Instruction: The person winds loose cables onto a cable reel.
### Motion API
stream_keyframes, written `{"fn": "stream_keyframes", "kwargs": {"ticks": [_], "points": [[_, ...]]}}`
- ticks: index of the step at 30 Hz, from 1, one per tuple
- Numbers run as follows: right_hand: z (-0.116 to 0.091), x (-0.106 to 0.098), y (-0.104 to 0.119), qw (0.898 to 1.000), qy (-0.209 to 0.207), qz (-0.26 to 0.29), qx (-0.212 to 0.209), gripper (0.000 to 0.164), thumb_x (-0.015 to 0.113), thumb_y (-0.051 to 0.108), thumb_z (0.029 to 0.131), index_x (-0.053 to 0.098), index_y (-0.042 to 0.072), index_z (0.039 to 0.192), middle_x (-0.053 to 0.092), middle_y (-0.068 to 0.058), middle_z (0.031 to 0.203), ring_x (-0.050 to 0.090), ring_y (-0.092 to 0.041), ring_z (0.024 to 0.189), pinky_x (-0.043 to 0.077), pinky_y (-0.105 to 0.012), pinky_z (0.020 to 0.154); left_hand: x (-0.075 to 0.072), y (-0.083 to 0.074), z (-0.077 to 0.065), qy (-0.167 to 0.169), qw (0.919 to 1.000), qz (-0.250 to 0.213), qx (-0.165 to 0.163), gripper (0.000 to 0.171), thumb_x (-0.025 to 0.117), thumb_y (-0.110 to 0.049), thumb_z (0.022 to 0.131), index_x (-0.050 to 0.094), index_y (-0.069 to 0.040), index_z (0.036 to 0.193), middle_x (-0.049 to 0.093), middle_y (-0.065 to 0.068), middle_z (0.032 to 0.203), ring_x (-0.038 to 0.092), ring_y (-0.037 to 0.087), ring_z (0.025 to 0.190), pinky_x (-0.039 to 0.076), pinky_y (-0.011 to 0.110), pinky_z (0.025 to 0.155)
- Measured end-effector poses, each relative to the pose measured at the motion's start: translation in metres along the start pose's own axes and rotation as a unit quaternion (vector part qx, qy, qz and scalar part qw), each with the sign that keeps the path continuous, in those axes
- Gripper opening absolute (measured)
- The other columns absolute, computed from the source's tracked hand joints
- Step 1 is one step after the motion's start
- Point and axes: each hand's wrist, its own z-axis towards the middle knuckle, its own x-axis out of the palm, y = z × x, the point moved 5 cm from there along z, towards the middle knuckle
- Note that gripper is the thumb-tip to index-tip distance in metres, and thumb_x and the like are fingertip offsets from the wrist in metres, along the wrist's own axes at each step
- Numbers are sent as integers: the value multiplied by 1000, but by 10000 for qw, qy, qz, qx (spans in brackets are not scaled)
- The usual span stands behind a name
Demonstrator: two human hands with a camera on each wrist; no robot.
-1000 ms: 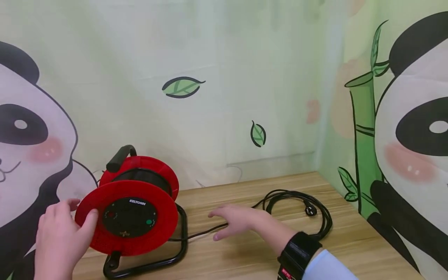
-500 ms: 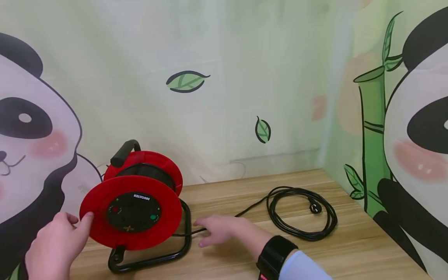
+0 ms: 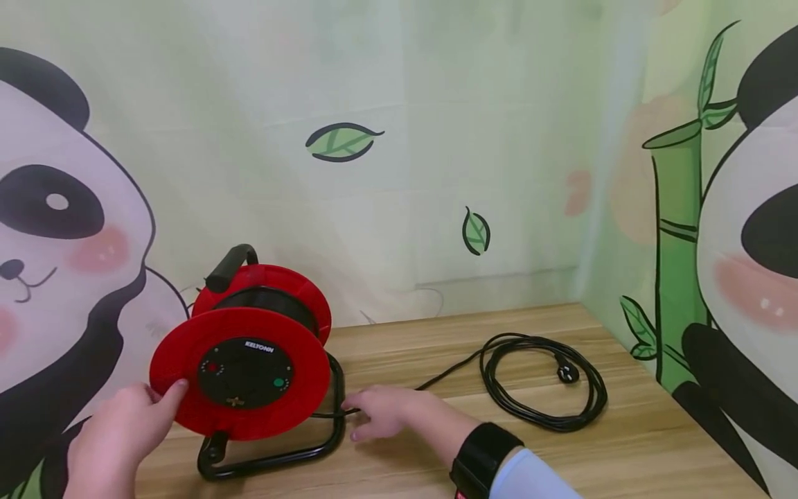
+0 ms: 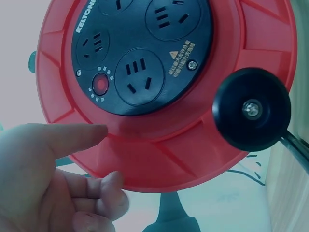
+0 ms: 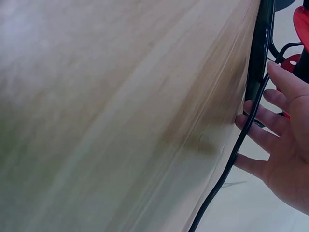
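A red and black cable reel stands on the table at left, carried on a black tube frame and wound with black cable. My left hand holds the rim of its front disc, with the thumb on the red face and the other fingers curled by the edge. In the left wrist view, sockets and a red switch show on the black panel. My right hand is beside the frame, fingers spread and fairly straight. Across those fingers runs the black cable, without being gripped.
A loose coil of the cable lies at right on the wooden table, its plug inside the loop. Behind hangs a pale green backdrop printed with pandas and leaves. The reel's carrying handle points up at the back.
My right hand has moved left along the cable, close to the frame. My left hand has slipped a little lower on the rim. The whole head view has shifted slightly.
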Motion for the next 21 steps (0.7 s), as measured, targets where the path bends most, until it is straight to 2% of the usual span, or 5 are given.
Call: {"fn": "stream_keyframes", "kwargs": {"ticks": [4,12,17,21], "points": [[0,-1,1,10000,31,49,42,54,67,38,98,55,14,145,56,1,144,49,-14,135,40,-31,108,7,-4,2,319,9994,-47,96,64,57,-51,98,66,10,115,73,17,95,61,26,76,50,48,62],[0,-2,0,9999,89,52,78,53,68,36,98,55,14,145,57,0,143,50,-15,134,41,-32,107,32,-14,12,711,9955,-347,522,47,63,-39,98,69,6,105,71,7,85,61,23,72,50,45,67],[2,-3,0,9999,110,35,91,53,69,36,97,56,15,144,58,2,142,51,-14,132,42,-32,106,52,-19,18,943,9924,-515,603,31,68,-27,94,71,4,98,70,6,79,61,22,70,51,44,69],[5,-1,3,9998,126,-70,106,50,68,32,98,57,13,143,59,1,141,51,-14,133,41,-32,107,63,-18,17,1079,9921,-308,552,26,72,-25,90,71,1,92,66,4,72,59,22,66,49,38,65]]}}
